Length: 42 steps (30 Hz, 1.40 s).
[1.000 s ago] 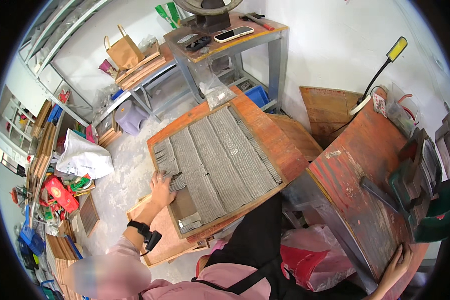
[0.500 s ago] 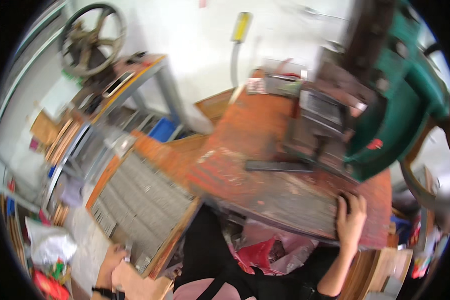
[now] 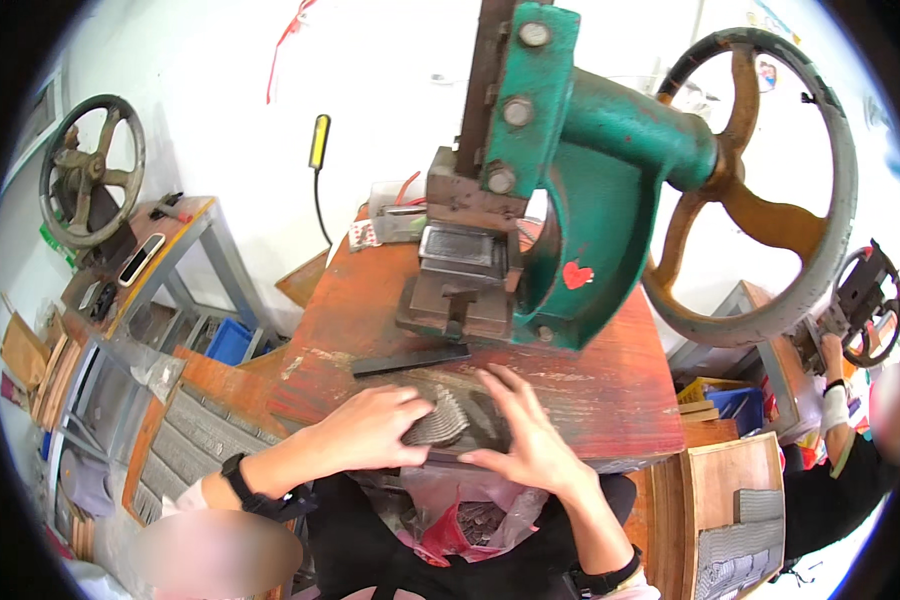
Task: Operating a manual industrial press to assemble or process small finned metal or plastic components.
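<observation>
My left hand (image 3: 370, 428) is closed around a ribbed bundle of thin grey pieces (image 3: 438, 420), over the front of the orange-red worktable (image 3: 610, 400). Just right of the bundle, my right hand (image 3: 535, 440) holds nothing, with its fingers spread and its thumb pointing toward it. Behind my hands, a flat dark bar (image 3: 410, 361) lies on the tabletop. Beyond the bar stands a green hand press (image 3: 595, 200), with a dark metal block (image 3: 462, 250) under its ram. My left palm hides part of the bundle.
A wooden tray (image 3: 142, 470) of grey strips lies at left. Another wooden box (image 3: 735, 455) with grey pieces stands at right. The press's large handwheel (image 3: 820, 250) juts out rightward. Clear plastic with red (image 3: 460, 515) hangs below the table edge. Another person's arm (image 3: 838, 400) works far right.
My left hand has come from the left tray to the table, now with the grey bundle. My right hand has left the table's front right and come beside it. The view has swung right.
</observation>
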Available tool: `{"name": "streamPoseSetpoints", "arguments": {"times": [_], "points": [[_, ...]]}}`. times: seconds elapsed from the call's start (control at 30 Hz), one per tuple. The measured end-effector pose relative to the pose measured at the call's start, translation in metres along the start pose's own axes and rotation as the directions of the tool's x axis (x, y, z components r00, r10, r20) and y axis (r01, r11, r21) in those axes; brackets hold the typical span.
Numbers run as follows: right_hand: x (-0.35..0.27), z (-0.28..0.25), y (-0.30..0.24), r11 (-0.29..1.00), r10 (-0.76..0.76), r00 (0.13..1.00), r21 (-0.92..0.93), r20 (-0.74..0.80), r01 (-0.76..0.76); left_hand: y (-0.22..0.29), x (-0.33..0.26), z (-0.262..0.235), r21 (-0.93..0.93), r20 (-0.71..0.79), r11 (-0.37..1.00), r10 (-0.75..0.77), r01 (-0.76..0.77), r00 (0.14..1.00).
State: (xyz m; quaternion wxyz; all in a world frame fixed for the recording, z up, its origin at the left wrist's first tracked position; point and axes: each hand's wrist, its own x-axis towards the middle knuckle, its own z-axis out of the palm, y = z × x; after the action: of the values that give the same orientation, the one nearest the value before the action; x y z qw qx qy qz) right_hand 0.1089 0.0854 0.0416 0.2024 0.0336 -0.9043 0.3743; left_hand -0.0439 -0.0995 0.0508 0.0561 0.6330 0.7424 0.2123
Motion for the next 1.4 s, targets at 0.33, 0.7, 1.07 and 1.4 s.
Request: {"name": "streamPoseSetpoints", "arguments": {"times": [0.33, 0.7, 1.07, 1.4], "points": [[0.013, 0.008, 0.036, 0.99, -0.057, 0.998, -0.126, 0.017, 0.058, 0.007, 0.01, 0.029, 0.111, -0.146, 0.994, 0.041, -0.025, 0.988], [0.079, -0.021, 0.002, 0.992, -0.075, 0.93, -0.125, -0.36, 0.031, -0.018, 0.06, -0.019, -0.131, -0.668, 0.991, -0.057, -0.042, 0.742], [0.168, -0.017, 0.062, 0.968, 0.033, 0.767, -0.172, -0.64, -0.185, -0.061, 0.139, -0.083, -0.024, -0.519, 0.937, -0.31, 0.349, 0.796], [0.071, 0.013, 0.036, 0.996, 0.075, 0.804, 0.008, -0.59, -0.087, -0.079, 0.008, 0.009, 0.08, -0.282, 0.994, 0.089, -0.069, 0.955]]}}
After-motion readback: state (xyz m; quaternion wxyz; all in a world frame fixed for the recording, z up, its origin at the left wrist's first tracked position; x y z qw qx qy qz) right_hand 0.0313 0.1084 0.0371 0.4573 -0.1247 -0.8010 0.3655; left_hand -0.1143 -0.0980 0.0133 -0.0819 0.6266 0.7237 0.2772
